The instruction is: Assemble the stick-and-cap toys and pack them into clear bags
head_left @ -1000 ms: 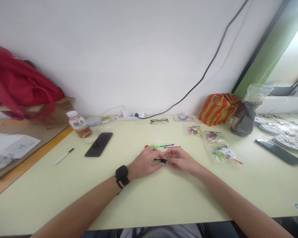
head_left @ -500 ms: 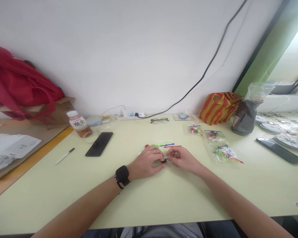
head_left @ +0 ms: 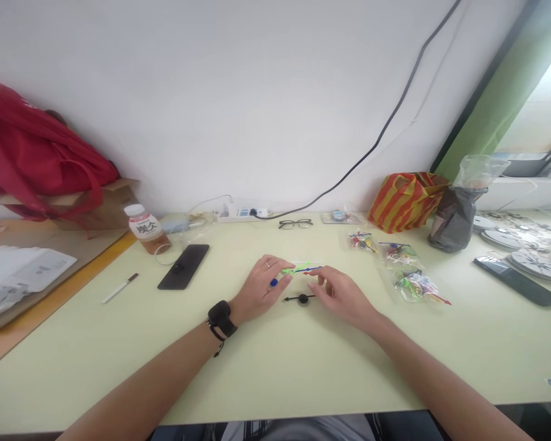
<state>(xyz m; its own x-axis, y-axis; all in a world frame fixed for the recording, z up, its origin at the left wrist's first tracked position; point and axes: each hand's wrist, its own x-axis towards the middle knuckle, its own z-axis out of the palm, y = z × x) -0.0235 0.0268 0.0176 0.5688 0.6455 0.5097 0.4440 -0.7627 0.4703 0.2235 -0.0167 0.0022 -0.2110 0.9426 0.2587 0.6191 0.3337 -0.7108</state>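
Black plastic first: the black clock hand [head_left: 298, 298] lay flat on the table [head_left: 119, 355]. Its arrow tip pointed to the person's left, and nothing gripped it.

- **Right hand** [head_left: 342, 295]: it sat just beside the black hub on the right with fingers loosely curled and holding nothing. Whether a fingertip touched the hub couldn't be told.
- **Left hand** [head_left: 259, 286]: it was just behind the black piece with a narrow pinch, thumb and fingers closed on the round end of the blue clock hand [head_left: 273, 282]. The thin blue shaft ran off to the right.
- **Green clock hand** [head_left: 296, 268] and **red clock hand** [head_left: 313, 273]: both lay right against that shaft, between the two hands. Whether they overlapped or only touched the shaft was too small to tell.
- **Wristwatch** [head_left: 220, 318]: on the left wrist.
- **Further out**: clear bags of coloured parts [head_left: 416, 285] lay to the right, well apart from a dark phone [head_left: 182, 275] on the left.

Judgement: the step in hand read as a pick of the blue piece out of the loose group, with the black one parked close by.

A lift from there would call for keeping the pinch on the hub end rather than the shaft. It would also need a clean pull away from green and red so they don't drag along. The right hand was free to steady the black hub.
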